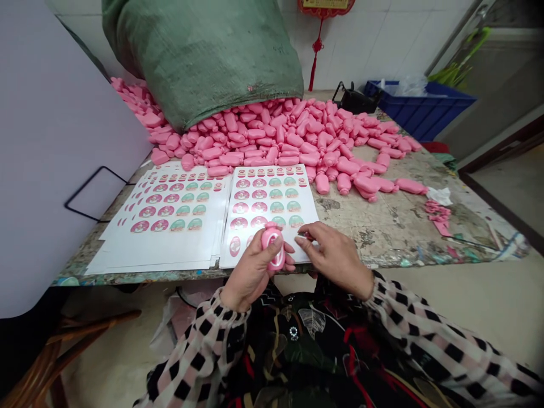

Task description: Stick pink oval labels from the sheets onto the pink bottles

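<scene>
The left hand (250, 274) is closed around a pink moulded plastic piece (273, 246), which stands upright in its grip, with the thumb across its front and an oval shape showing on its face. The right hand (338, 256) reaches in from the right, just beside the left, with its thumb and fingertips pinched narrowly on a small object (304, 234), too small to identify. Both hands are over the near edge of a sheet of round printed labels (272, 209), and the held piece overlaps its lower part. The sheet lies on the worktop (382, 232), with a stack of similar label sheets (170, 221) just to its left. Beyond them, a large heap of pink moulded pieces (276, 136) spills from the mouth of a green woven sack (199, 56) and spreads towards the right. Further right lie a crumpled white tissue (440, 195) and a small pile of pink scraps (437, 215). At the far edge sit a black object (355, 99) and a blue plastic crate (420, 107). A large white panel (55, 141) stands at the left, and a red tassel ornament (317, 56) hangs on the far wall.
</scene>
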Action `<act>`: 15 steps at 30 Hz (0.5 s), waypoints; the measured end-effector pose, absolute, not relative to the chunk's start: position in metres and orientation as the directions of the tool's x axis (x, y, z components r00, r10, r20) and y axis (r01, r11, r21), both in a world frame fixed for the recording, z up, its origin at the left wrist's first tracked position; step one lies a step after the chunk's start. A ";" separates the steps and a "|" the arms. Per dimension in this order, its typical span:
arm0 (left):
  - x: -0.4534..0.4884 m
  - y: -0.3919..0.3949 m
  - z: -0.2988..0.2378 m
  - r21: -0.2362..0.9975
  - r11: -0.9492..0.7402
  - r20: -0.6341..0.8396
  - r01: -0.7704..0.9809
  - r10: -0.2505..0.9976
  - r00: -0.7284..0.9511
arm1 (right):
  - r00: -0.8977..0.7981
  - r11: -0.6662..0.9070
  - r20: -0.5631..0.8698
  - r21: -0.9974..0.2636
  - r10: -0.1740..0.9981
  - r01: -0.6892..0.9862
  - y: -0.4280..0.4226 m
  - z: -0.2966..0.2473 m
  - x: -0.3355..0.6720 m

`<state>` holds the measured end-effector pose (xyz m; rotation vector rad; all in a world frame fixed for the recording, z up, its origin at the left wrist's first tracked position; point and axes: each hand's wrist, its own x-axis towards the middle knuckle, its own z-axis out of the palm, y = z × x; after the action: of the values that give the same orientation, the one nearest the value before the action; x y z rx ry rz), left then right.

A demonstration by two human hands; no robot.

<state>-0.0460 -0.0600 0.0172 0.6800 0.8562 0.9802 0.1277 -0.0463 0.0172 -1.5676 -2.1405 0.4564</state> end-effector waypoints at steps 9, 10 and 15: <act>-0.079 -0.098 0.008 0.879 0.430 -0.435 -0.207 0.900 0.019 | -0.073 0.112 0.092 -0.568 0.993 0.815 -0.026 0.010 0.154; -0.086 -0.105 0.002 0.875 0.447 -0.459 -0.188 0.888 -0.023 | -0.064 0.108 0.099 -0.550 0.993 0.828 -0.021 0.009 0.157; -0.133 -0.149 -0.035 0.806 0.578 -0.586 -0.128 0.745 -0.320 | 0.036 0.019 0.129 -0.399 0.991 0.917 0.027 0.003 0.184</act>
<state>-0.1329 -0.1491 -0.0354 0.5194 1.6751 0.9594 0.1836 0.0267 0.0025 -1.9480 -1.9302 0.2722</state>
